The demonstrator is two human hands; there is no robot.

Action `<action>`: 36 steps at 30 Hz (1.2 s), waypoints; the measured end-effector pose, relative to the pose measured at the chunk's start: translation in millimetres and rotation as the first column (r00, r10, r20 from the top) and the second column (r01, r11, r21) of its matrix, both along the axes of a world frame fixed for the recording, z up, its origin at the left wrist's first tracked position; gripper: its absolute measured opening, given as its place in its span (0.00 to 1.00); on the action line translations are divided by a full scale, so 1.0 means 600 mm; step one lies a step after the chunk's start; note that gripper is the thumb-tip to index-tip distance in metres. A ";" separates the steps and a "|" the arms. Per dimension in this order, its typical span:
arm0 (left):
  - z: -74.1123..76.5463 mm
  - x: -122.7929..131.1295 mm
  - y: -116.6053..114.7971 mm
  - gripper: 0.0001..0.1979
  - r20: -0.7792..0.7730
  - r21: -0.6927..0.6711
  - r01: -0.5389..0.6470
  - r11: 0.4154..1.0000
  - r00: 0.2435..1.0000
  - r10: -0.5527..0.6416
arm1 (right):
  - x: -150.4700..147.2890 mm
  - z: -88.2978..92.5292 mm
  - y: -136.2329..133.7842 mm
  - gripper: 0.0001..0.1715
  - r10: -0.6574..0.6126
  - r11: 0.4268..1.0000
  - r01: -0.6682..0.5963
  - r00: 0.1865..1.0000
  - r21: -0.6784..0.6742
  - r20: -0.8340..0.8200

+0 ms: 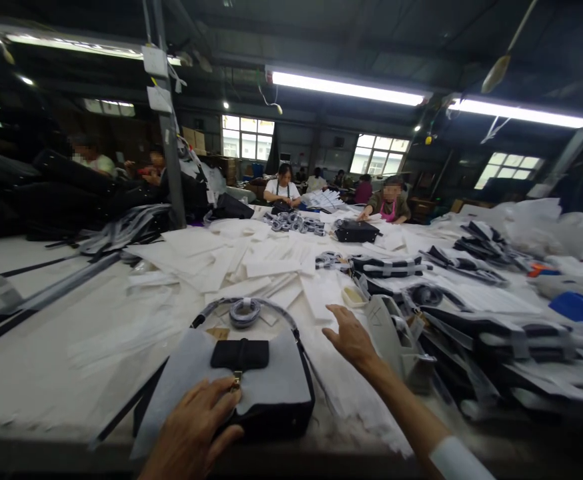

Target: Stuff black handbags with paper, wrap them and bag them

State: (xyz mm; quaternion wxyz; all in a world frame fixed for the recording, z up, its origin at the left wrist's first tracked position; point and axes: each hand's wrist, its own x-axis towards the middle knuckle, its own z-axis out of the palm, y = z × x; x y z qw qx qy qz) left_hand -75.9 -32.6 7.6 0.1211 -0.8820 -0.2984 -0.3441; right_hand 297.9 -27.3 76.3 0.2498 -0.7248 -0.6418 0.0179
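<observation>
A black handbag (271,420) lies in front of me at the table's near edge, its front largely covered by a white paper sheet (281,363). A black strap tab (240,353) with a gold-coloured clasp (237,380) rests over that sheet. My left hand (196,420) lies on the bag's front, fingertips at the clasp and thumb apart from the fingers. Stretched forward to the bag's right, my right hand (354,337) is open with nothing in it, close to a grey tape dispenser (389,333). The bag's wrapped handle (266,307) arches behind it, around a plastic-wrapped coil (244,312).
Loose white sheets (271,260) cover the middle of the table. Wrapped black straps and bag parts (521,340) are heaped at right. A long wrapped strip (66,283) lies at left. Across the table, a person (391,200) reaches towards another black bag (356,231).
</observation>
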 end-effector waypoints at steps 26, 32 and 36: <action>0.043 0.011 -0.056 0.25 -0.126 -0.443 -0.033 0.896 0.992 -0.026 | -0.139 0.010 -0.067 0.26 0.721 0.679 -0.726 0.687 -0.107 -0.083; 0.043 0.010 -0.053 0.26 -0.075 -0.424 0.026 0.905 0.995 -0.064 | -0.181 0.086 -0.072 0.12 0.559 0.658 -0.610 0.788 -0.442 -0.256; 0.038 0.009 -0.052 0.24 -0.057 -0.409 0.037 0.912 0.996 -0.066 | -0.239 0.069 -0.056 0.11 0.502 0.745 -0.518 0.850 -0.420 -0.160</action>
